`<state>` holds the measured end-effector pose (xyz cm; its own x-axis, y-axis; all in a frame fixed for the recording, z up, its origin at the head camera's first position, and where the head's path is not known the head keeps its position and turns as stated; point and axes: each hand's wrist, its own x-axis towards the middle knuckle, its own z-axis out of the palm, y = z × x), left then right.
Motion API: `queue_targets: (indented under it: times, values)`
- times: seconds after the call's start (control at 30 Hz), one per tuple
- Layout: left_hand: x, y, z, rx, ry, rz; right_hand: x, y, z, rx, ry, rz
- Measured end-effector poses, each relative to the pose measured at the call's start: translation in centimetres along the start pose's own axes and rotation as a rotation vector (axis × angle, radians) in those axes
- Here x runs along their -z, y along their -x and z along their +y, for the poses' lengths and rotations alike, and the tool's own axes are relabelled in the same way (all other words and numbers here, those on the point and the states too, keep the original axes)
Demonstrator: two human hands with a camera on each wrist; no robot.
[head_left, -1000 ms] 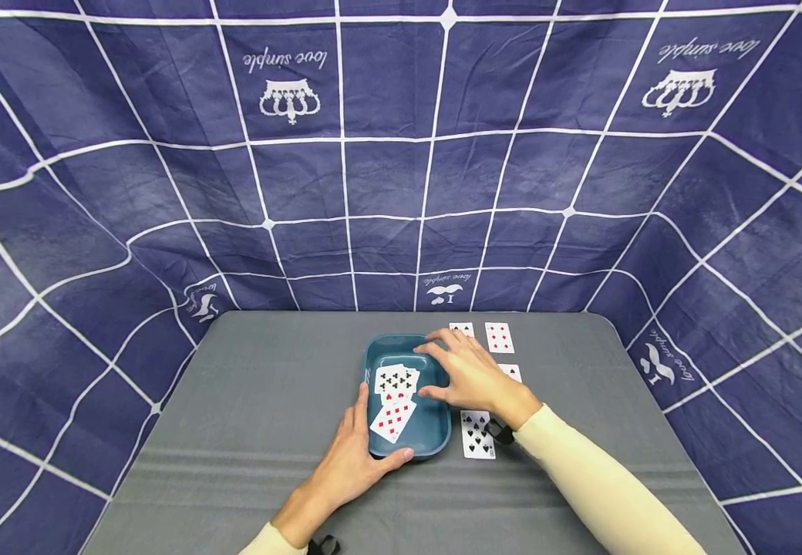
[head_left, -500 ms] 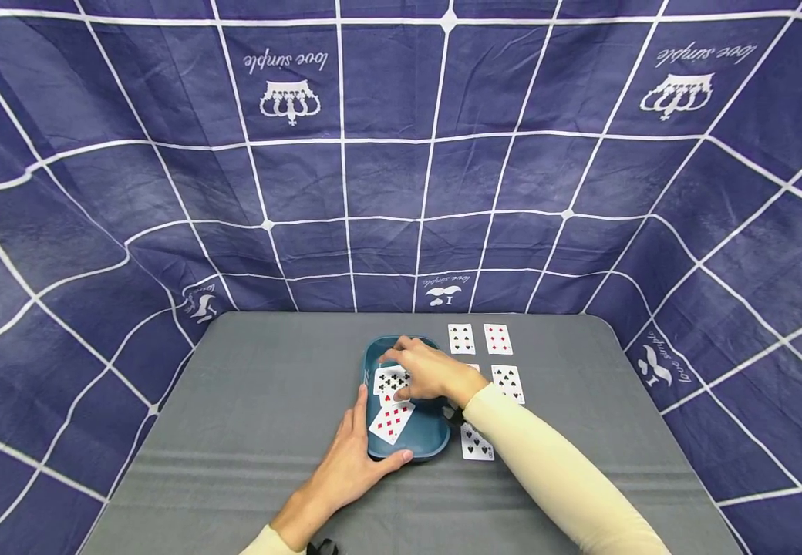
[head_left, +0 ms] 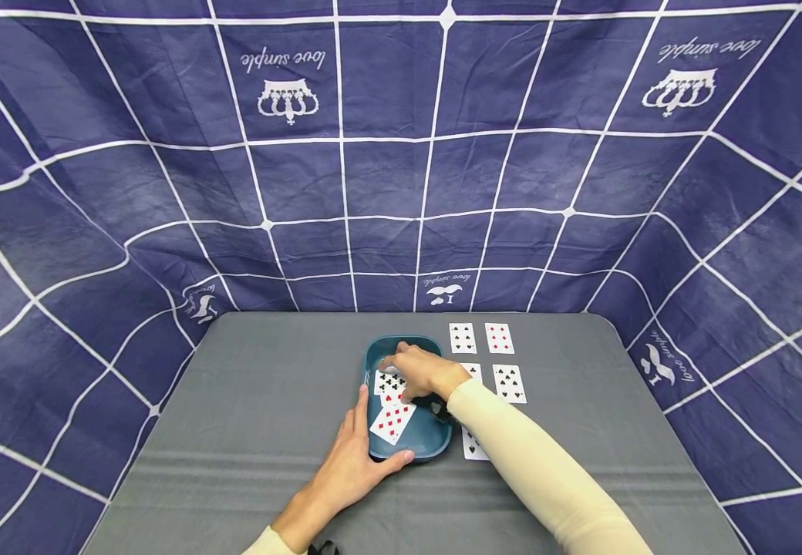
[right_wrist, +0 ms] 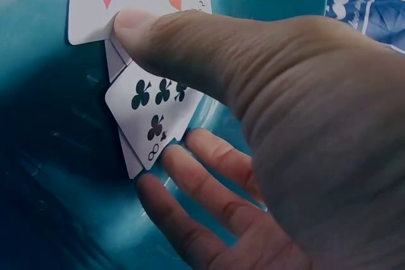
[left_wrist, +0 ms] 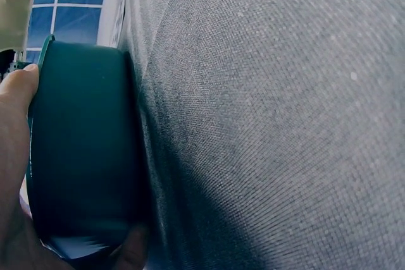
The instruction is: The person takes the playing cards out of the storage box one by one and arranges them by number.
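A blue-green tray [head_left: 436, 443] holds several overlapping playing cards. My left hand [head_left: 345, 455] rests against its near left corner, fingers straight along the left wall and thumb along the near rim. The left wrist view shows the tray's outer wall [left_wrist: 82, 143] beside the hand. My right hand [head_left: 425, 371] reaches into the tray, fingers and thumb around an eight of clubs [right_wrist: 149, 99]. Its fingertips [right_wrist: 174, 156] are at one edge of this card; the thumb lies over the red cards above. A diamonds card [head_left: 392, 422] lies toward the near side, overlapping a hearts card [head_left: 390, 399].
On the grey table [head_left: 269, 385], face-up cards lie right of the tray: a spades card [head_left: 462, 338], a diamonds card [head_left: 500, 338] and another black-suited card [head_left: 509, 383]. The right arm partly covers two more cards. A blue checked cloth [head_left: 387, 177] stands behind.
My right hand has moved left from over the tray's right rim into the tray, onto the clubs card. Cards right of the tray have come into view. The left hand has stayed put.
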<state>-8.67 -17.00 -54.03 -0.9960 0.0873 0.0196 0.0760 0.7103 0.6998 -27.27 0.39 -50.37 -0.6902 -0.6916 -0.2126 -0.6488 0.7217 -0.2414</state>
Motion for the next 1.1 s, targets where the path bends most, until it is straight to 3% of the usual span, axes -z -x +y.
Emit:
queue_targets:
  times: [0.23, 0.57, 0.67, 0.83, 0.97, 1.1]
  values:
    - [0.0, 0.0, 0.0, 0.001, 0.002, 0.011, -2.3, -2.0, 1.9, -0.006, -0.025, 0.016]
    - [-0.2, -0.1, -0.2, 0.022, 0.007, 0.004, -3.2, -2.6, 2.8, -0.017, -0.044, 0.032]
    - [-0.3, 0.0, -0.2, 0.002, 0.02, 0.027, -3.6, -2.7, 3.3, -0.001, -0.039, 0.055]
    - [-0.3, 0.2, -0.2, -0.051, 0.01, 0.071, -2.3, -1.3, 2.3, 0.016, -0.03, 0.094]
    - [-0.1, 0.2, 0.0, -0.02, 0.032, 0.036, -0.5, 0.2, 0.9, 0.025, -0.01, 0.091]
    - [0.1, 0.1, 0.3, 0.013, 0.019, 0.004, 0.0, 0.8, 0.7, 0.06, 0.014, 0.107]
